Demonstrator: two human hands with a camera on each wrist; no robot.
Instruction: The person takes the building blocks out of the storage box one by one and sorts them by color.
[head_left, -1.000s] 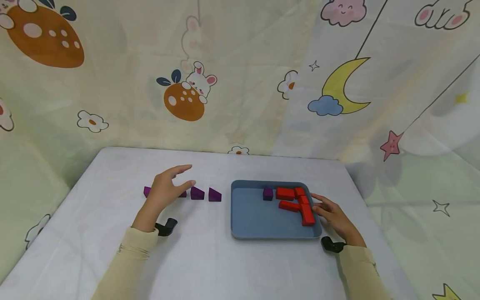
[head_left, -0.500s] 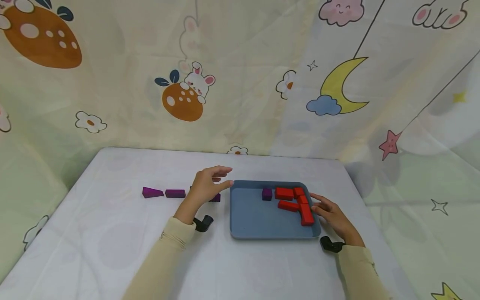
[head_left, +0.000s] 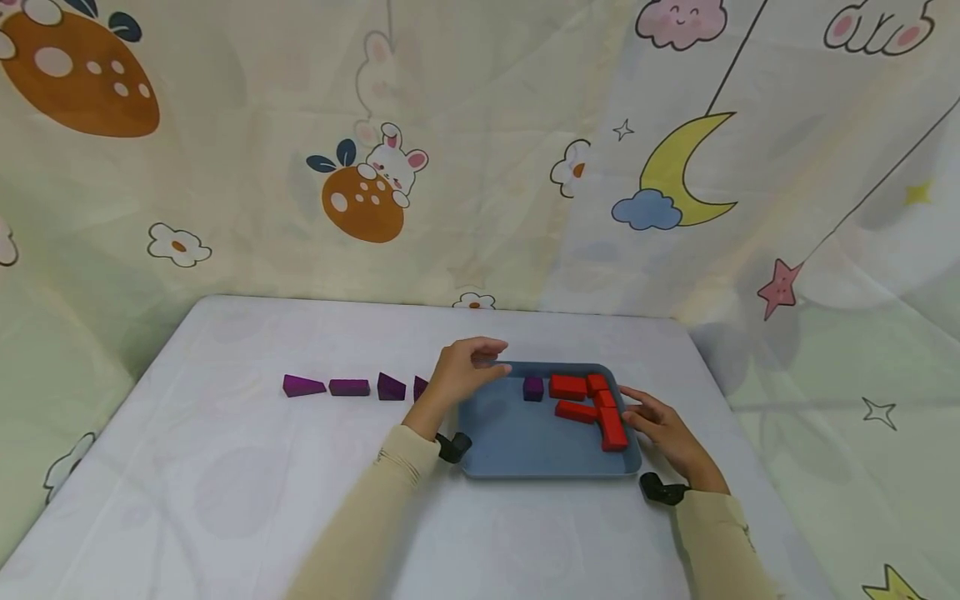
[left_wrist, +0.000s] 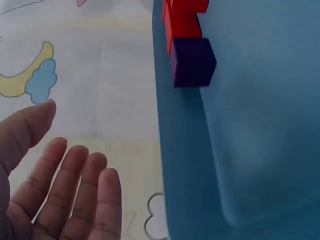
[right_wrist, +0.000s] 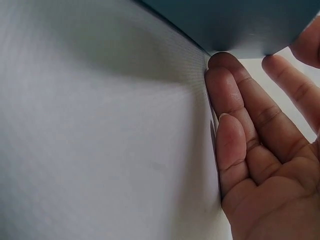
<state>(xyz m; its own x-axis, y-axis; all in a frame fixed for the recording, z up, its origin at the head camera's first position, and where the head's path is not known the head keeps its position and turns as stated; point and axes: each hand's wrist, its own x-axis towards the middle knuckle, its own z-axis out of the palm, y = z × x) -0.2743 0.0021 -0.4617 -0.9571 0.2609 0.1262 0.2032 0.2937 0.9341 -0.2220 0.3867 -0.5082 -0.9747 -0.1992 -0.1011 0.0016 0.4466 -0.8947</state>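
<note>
My left hand [head_left: 457,371] hovers over the left rim of a blue-grey tray [head_left: 517,446], fingers spread and holding nothing. In the left wrist view its thumb and fingers are apart, beside the tray wall. A purple cube block [head_left: 533,388] sits near the tray's back wall. Next to it, several red blocks [head_left: 613,429] form a connected shape on the tray's right side. With loosely extended fingers, my right hand [head_left: 671,433] touches the tray's outer right wall; the right wrist view shows fingertips [right_wrist: 222,61] against it.
Left of the tray, a row of purple blocks lies on the white tabletop [head_left: 225,467]: a tapered one [head_left: 303,385], a long one [head_left: 349,387], a wedge [head_left: 392,387] and another [head_left: 420,387] partly hidden by the left hand. A patterned cloth [head_left: 480,167] hangs behind.
My left hand has moved right, from above the purple block row to the tray's left rim, staying empty. The right hand and the blocks have stayed in place.
</note>
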